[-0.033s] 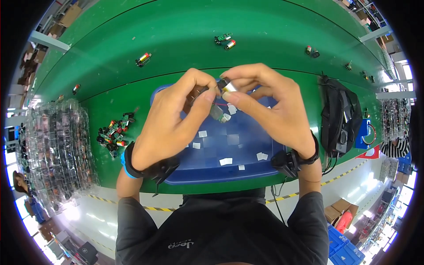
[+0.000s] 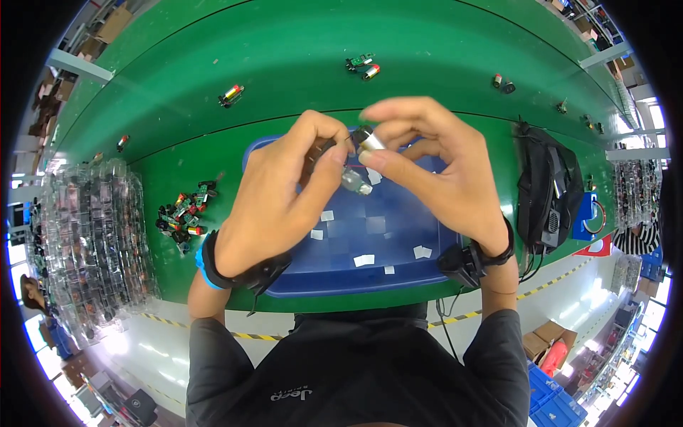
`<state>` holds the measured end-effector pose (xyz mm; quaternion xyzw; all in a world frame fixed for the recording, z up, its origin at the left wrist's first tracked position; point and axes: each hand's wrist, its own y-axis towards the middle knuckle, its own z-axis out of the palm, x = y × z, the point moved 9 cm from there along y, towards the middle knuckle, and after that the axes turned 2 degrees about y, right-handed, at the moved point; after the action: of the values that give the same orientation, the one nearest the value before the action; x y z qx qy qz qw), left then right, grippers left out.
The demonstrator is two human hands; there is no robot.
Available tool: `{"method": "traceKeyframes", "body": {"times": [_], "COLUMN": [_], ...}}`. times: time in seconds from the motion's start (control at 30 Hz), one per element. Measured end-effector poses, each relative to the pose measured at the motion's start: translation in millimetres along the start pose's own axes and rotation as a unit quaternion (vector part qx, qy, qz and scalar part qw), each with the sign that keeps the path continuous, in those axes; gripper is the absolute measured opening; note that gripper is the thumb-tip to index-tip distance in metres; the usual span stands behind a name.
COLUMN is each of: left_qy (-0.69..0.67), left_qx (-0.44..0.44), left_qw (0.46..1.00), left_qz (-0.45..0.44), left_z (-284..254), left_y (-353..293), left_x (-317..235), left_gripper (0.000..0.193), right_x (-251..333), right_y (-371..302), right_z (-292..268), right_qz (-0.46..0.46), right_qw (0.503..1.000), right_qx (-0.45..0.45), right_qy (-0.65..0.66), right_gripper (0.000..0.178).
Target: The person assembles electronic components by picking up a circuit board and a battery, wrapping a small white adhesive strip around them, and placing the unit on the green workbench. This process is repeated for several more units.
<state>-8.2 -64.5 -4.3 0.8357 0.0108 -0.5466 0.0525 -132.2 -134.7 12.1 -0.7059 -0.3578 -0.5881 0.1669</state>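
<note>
My left hand [image 2: 281, 196] pinches a small part between thumb and forefinger. A clear plastic piece [image 2: 353, 180] with a pale end sticks out below its thumb. My right hand [image 2: 445, 167] holds a small silver cylinder [image 2: 372, 142] with a black end, its thumb pressing on the near side. The right forefinger is raised off the cylinder. A thin red wire [image 2: 357, 166] shows between the hands, and the fingertips nearly meet. My left fingers hide most of the part they grip. Both hands are above a blue plastic tray [image 2: 334, 285].
Small white paper pieces [image 2: 363, 260] lie on the tray. A heap of circuit boards and cells [image 2: 186, 217] sits to the left, beside stacked clear blister trays [image 2: 92, 242]. A black bag [image 2: 548, 185] lies right. Single cell assemblies [image 2: 231, 95] dot the green table [image 2: 299, 43].
My right forefinger has lifted from the cylinder's black end. The clear piece below my left thumb has turned slightly and moved a little to the right.
</note>
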Motion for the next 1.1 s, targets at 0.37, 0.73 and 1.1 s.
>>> {"method": "traceKeyframes", "body": {"times": [0.37,0.73,1.1], "left_qy": [-0.066,-0.471,-0.331], "left_qx": [0.037,0.156,0.076], "left_qw": [0.997,0.854,0.934], "left_qz": [-0.018,-0.159,-0.108], "left_z": [7.9,23.9,13.1], "left_y": [-1.7,3.3,7.5], "left_x": [9.2,26.7,15.5], "left_gripper": [0.012,0.033,0.032], "right_x": [7.4,40.7,50.2], "right_y": [-1.6,-14.0,-19.0], "right_z": [-1.7,19.9,6.4], "right_qz": [-0.088,-0.268,-0.338], "right_qw": [0.994,0.938,0.878], "right_qx": [0.025,0.094,-0.076], "right_qy": [-0.060,-0.199,-0.329], "right_gripper": [0.025,0.031,0.037]}}
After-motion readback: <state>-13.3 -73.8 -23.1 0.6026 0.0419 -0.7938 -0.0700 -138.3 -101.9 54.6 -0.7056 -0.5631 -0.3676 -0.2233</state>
